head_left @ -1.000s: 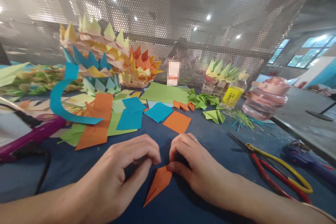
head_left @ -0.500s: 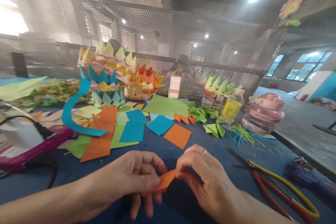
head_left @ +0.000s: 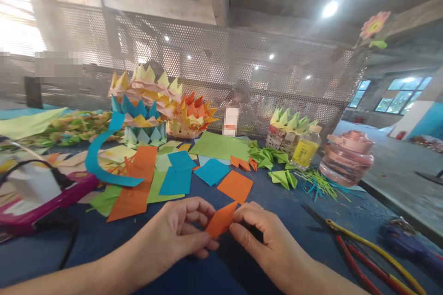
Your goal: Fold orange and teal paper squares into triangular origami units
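A folded piece of orange paper (head_left: 221, 220) is raised over the dark blue table, between my two hands. My left hand (head_left: 188, 230) pinches its lower left side between thumb and fingers. On its right edge, the thumb and forefinger of my right hand (head_left: 263, 235) close on the paper. Just beyond lies a flat orange paper square (head_left: 236, 185), with blue paper squares (head_left: 212, 172) to its left. Small folded orange pieces (head_left: 242, 163) and folded green pieces (head_left: 284, 178) rest farther back.
Pliers (head_left: 367, 253) with red and yellow handles lie at right, beside a dark blue tool (head_left: 408, 239). A pink water bottle (head_left: 346, 159) and a yellow-labelled bottle (head_left: 306, 147) stand behind. Left are a purple power strip (head_left: 79, 184), orange paper (head_left: 134, 189) and folded-paper crowns (head_left: 143, 120).
The orange paper has turned more upright, showing its broad face. The left fingers have drawn in beneath it, and the view has tipped slightly upward.
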`<state>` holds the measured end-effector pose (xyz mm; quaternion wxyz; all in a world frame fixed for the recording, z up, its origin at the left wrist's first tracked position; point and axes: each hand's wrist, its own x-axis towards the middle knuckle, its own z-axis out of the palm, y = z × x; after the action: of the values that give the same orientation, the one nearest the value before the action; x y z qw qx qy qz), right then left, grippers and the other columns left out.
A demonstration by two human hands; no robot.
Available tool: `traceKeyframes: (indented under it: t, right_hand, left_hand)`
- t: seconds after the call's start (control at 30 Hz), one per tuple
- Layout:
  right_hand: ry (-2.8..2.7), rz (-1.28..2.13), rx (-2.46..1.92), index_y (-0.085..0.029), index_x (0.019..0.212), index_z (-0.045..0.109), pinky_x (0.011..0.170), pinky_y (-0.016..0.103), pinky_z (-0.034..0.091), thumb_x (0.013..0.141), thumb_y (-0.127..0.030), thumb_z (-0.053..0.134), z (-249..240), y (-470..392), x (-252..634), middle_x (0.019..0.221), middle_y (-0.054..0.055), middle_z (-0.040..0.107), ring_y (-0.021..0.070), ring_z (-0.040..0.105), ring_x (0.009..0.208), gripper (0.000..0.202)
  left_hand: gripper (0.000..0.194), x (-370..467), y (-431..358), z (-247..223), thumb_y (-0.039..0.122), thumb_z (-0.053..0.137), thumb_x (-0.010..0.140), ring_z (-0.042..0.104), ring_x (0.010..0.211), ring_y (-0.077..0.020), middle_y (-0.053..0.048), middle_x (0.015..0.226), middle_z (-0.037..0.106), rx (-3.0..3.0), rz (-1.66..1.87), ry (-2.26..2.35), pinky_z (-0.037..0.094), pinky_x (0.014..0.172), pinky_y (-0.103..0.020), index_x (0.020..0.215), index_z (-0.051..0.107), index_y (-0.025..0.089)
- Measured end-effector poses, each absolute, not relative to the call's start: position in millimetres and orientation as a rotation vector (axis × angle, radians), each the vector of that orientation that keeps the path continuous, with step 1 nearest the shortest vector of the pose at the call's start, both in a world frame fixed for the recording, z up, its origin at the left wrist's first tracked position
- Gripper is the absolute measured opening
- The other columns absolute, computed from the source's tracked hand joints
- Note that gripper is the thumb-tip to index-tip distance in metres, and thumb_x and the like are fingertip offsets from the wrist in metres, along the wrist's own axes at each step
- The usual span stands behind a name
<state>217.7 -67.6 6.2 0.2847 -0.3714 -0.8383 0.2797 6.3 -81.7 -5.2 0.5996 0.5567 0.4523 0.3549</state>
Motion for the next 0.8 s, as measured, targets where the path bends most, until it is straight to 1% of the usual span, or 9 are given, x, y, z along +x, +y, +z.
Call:
traceKeyframes:
  t: [0.17, 0.23, 0.3, 0.37, 0.43, 0.7, 0.8]
  right_hand:
    - [-2.212, 0.827, -1.028, -0.019, 0.084, 0.065, 0.081, 0.029, 0.042, 0.095, -0.030, 0.056, 4.1, -70.1, 216.0, 0.088, 0.001, 0.068, 0.0154, 0.058, 0.084, 0.018]
    - [-2.169, 0.833, -1.076, -0.018, 0.081, 0.062, 0.077, 0.028, 0.043, 0.094, -0.030, 0.056, 3.8, -70.2, 215.6, 0.086, 0.002, 0.066, 0.0156, 0.057, 0.082, 0.019]
    - [-2.130, 0.820, -1.104, -0.018, 0.079, 0.059, 0.072, 0.027, 0.042, 0.094, -0.031, 0.055, 3.3, -69.7, 215.6, 0.082, 0.001, 0.062, 0.0148, 0.055, 0.077, 0.020]
    - [-2.112, 0.803, -1.109, -0.018, 0.077, 0.055, 0.068, 0.025, 0.040, 0.094, -0.032, 0.054, 2.8, -69.2, 216.1, 0.077, -0.001, 0.057, 0.0137, 0.051, 0.073, 0.022]
    - [-2.097, 0.799, -1.110, -0.018, 0.077, 0.054, 0.065, 0.025, 0.038, 0.094, -0.033, 0.053, 2.4, -69.2, 216.6, 0.076, -0.001, 0.054, 0.0130, 0.048, 0.070, 0.023]
    - [-2.052, 0.797, -1.138, -0.019, 0.076, 0.051, 0.064, 0.025, 0.038, 0.095, -0.037, 0.049, 6.5, -69.4, 217.5, 0.073, -0.001, 0.049, 0.0136, 0.044, 0.070, 0.026]
    - [-2.007, 0.773, -1.199, -0.018, 0.077, 0.051, 0.064, 0.026, 0.038, 0.094, -0.037, 0.048, 7.8, -67.2, 219.3, 0.073, -0.001, 0.049, 0.0138, 0.045, 0.069, 0.026]
  left_hand:
    - [0.034, 7.7, -82.3, -12.6, 0.031, 0.075, 0.071, 0.073, 0.074, -0.0178, 0.000, 0.077, 0.071, 1.289, 0.816, 0.991, 0.054, 0.062, -0.022, 0.096, 0.057, 0.017]
    - [0.032, 7.9, -82.7, -13.6, 0.032, 0.075, 0.071, 0.073, 0.070, -0.0173, -0.001, 0.075, 0.072, 1.300, 0.794, 0.998, 0.053, 0.059, -0.021, 0.093, 0.057, 0.016]
    - [0.029, 8.4, -83.7, -13.4, 0.037, 0.074, 0.074, 0.071, 0.062, -0.0161, -0.002, 0.070, 0.073, 1.316, 0.755, 1.010, 0.051, 0.054, -0.020, 0.085, 0.057, 0.015]
    - [0.030, 9.0, -85.2, -12.5, 0.041, 0.072, 0.076, 0.068, 0.053, -0.0138, -0.002, 0.062, 0.071, 1.327, 0.708, 1.016, 0.048, 0.048, -0.018, 0.077, 0.057, 0.015]
    - [0.030, 9.2, -86.6, -11.3, 0.041, 0.071, 0.077, 0.063, 0.047, -0.0111, -0.001, 0.057, 0.069, 1.333, 0.675, 1.007, 0.044, 0.043, -0.016, 0.073, 0.057, 0.015]
    - [0.023, 7.6, -86.5, -9.2, 0.035, 0.063, 0.083, 0.058, 0.042, -0.0083, 0.000, 0.055, 0.067, 1.397, 0.627, 0.997, 0.040, 0.041, -0.013, 0.073, 0.053, 0.016]
    - [0.025, 8.8, -87.2, -9.8, 0.037, 0.062, 0.083, 0.057, 0.042, -0.0085, 0.000, 0.054, 0.067, 1.409, 0.606, 1.012, 0.039, 0.041, -0.014, 0.072, 0.053, 0.016]
